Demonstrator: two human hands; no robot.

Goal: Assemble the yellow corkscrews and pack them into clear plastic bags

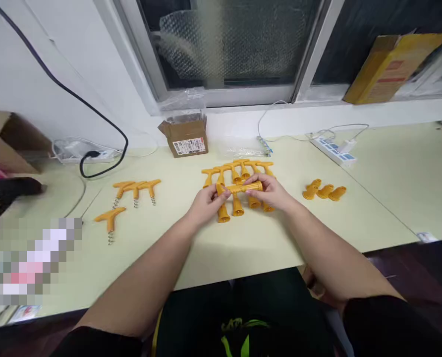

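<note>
- Two bare hands work over the pale table [206, 258], both on one yellow corkscrew [244, 188], which lies nearly level between them, above the middle of the tabletop.
- The left hand [203, 206] pinches the handle end, thumb and fingers drawn in narrow against it.
- The right hand [275, 193] grips the ribbed sleeve end, its thumb below and its fingers closed around the back; whether the two parts are fully joined, I cannot tell.
- Below and behind the hands, a cluster of sleeved corkscrews [223, 214] lies in two rough rows, some partly hidden by the hands.
- To the left, well apart from the hands, four bare corkscrews [110, 218] show their metal spirals: three sit side by side and one lies nearer the person.
- To the right, four loose yellow sleeves [325, 191] lie close together.
- Behind the cluster, a small cardboard box [187, 139] with a white label stands near the wall, with clear plastic [238, 148] just beside it.
- Farther right, a white power strip [332, 150] lies on the table.
- A flattened yellow carton [395, 69] leans against the window.
</note>
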